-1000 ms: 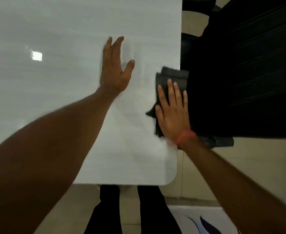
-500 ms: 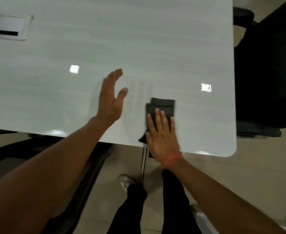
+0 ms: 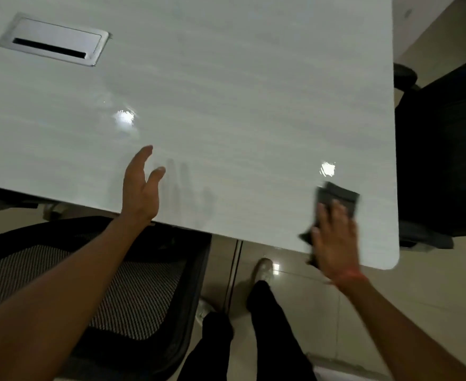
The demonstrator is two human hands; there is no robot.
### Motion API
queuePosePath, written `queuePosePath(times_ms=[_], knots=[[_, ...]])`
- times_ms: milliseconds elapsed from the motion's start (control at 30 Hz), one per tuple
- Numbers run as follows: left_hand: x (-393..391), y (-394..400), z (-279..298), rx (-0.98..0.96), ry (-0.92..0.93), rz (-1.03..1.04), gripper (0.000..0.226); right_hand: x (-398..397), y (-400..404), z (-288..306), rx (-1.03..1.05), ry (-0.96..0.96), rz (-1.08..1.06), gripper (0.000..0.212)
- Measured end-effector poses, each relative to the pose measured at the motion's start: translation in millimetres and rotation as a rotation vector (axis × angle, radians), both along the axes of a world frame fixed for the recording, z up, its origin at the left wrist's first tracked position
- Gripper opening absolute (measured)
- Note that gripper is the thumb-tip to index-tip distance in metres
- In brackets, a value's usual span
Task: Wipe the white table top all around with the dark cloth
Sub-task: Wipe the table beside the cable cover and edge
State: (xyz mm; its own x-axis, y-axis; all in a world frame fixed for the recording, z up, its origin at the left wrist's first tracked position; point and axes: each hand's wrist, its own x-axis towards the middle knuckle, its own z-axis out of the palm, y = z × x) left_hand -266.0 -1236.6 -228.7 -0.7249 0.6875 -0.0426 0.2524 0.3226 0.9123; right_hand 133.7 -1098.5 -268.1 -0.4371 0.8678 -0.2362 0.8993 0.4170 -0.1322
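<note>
Sitting far left in the tabletop [image 3: 226,78], a metal cable hatch [image 3: 53,39], untouched and well apart from both hands. Tucking under the near edge, a mesh-backed chair [image 3: 111,284]. Hovering by the near edge, the left hand [image 3: 141,188], fingers [image 3: 144,156] straight and relaxed, gripping nothing, seemingly lifted off the surface above its own faint reflection rather than bracing flat as a second ago. Standing between chair and corner, black trouser legs [image 3: 265,339] and pale shoes. Pressing flat near the near right corner, the right hand [image 3: 333,237], fingers [image 3: 336,213] extended over the dark cloth [image 3: 339,195], pinning it to the tabletop, not clutching it. Having swept rightward along the near edge from its spot beside the left hand half a second ago, the cloth now lying close to the rounded corner, motion-blurred. Meaning, likely, the near strip getting covered and the corner coming next, with the wide far area around the hatch probably remaining. Waiting beyond the right edge, a black chair [image 3: 446,160].
</note>
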Motion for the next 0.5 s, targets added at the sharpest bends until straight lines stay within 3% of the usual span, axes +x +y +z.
queuePosePath(times_ms=[100,200,333,433,500], knots=[[-10,-3,-18,-0.025,-0.024,0.034,0.058,39,46,9,-0.014,-0.068,-0.299,0.072],[-22,-6,-31,-0.011,-0.01,0.073,0.057,-32,111,3,0.039,-0.027,-0.342,0.078],[-47,-8,-38,-0.03,-0.025,0.143,0.057,-206,165,-17,0.106,0.025,-0.039,0.075],[-62,-1,-38,-0.026,-0.052,0.235,0.057,-327,116,-26,0.189,0.085,0.317,0.069],[-66,7,-35,-0.026,-0.056,0.285,0.057,-359,53,-21,0.17,0.158,0.59,0.063]])
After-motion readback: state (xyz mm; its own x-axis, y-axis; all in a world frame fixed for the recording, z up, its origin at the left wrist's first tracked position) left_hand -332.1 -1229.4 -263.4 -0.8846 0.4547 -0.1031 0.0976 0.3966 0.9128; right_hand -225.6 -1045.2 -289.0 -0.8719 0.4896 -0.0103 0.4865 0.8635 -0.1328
